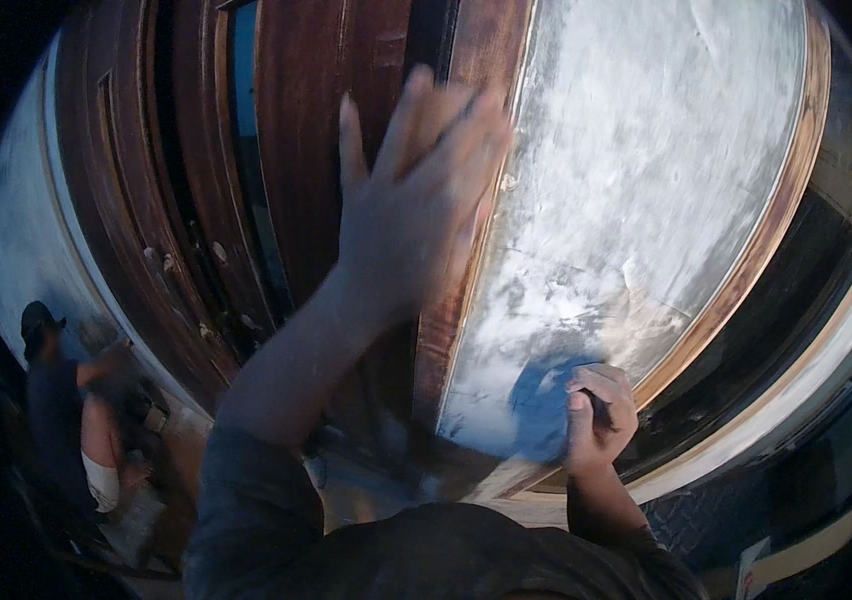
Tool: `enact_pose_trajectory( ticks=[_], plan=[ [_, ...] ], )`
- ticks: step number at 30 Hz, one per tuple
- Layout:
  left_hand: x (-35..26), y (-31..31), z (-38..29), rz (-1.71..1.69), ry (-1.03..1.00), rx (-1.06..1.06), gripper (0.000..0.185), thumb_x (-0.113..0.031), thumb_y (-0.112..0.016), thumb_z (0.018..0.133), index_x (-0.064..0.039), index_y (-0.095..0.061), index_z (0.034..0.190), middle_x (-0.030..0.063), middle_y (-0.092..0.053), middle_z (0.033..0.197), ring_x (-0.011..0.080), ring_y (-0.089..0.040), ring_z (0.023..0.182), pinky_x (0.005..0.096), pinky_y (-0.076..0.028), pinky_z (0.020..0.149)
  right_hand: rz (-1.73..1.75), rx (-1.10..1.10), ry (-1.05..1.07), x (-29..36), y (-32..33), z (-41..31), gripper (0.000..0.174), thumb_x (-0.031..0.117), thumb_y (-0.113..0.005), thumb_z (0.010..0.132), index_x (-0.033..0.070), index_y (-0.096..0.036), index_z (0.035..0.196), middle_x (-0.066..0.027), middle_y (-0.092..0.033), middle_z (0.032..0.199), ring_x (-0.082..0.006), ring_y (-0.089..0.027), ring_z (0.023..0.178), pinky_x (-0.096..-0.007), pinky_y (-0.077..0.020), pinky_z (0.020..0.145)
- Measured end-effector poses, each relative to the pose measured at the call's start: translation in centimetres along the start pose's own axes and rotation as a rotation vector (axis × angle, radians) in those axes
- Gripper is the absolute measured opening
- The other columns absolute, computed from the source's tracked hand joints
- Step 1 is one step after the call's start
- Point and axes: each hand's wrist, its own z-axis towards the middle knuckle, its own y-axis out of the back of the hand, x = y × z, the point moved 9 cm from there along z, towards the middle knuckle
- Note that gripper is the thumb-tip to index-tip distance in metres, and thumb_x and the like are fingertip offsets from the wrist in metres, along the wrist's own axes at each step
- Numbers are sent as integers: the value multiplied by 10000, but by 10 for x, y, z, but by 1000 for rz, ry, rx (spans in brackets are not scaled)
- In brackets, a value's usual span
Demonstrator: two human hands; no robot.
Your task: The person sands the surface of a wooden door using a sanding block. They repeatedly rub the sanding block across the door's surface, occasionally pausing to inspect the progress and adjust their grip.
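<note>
Raised in front of me, my left hand (415, 195) is blurred, with its back to me and its fingers spread. It overlaps the wooden border (490, 45) of a tall whitish panel (643, 135). A blurred brown patch shows among its fingers, and I cannot tell if it is something held. Lower right, my right hand (603, 416) is curled in a loose fist at the panel's lower part. The inside of that fist is dark, so anything in it is hidden. Beside it is a rounded blue patch (546, 405) on the panel, perhaps a shadow.
Dark brown wooden panelling (306, 150) with narrow openings stands to the left. At the far left a person (58, 420) in a dark cap sits low, close to a pale wall (28, 210). A light wooden edge (763, 240) bounds the panel's right side, with a pale curved strip (793, 390) beyond.
</note>
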Motion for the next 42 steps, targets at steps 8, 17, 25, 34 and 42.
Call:
enact_pose_trajectory(
  ticks=[8,17,25,34,42],
  plan=[
    [-2,7,11,-24,-82,-92,514,-242,-672,947,-221,-632,1459,-22,-455,1629,345,-159,1606,741,21,1222,-130,0,168,2,-13,0,146,92,-701,961,19,-680,1085,-148,-717,943,-249,-679,796,-323,-529,705],
    [-8,20,27,-65,-117,-154,472,-234,-674,948,-194,-668,1418,-9,-481,1613,348,-211,1594,777,10,1199,-98,18,323,7,-20,-7,148,106,-676,957,12,-683,1071,-119,-698,895,-248,-662,748,-349,-530,659],
    [-27,-6,-91,-227,-135,135,431,-179,-732,889,-97,-706,1310,94,-636,1448,361,-439,1474,666,-110,1259,-112,28,385,8,-19,-11,174,15,-685,898,23,-686,1072,-102,-702,875,-239,-659,715,-349,-539,630],
    [23,60,-58,-808,211,173,283,-165,-822,854,-44,-742,1097,169,-734,1079,257,-746,899,377,-591,748,-158,56,407,8,-23,-17,148,59,-656,921,39,-676,1067,-125,-693,880,-266,-642,700,-384,-528,649],
    [54,28,-3,-694,268,-85,592,-188,-878,810,-46,-579,1301,112,-666,1020,252,-713,957,371,-588,799,-180,32,451,11,-25,-20,145,59,-674,905,28,-693,1045,-117,-692,906,-263,-654,740,-382,-536,660]
  ],
)
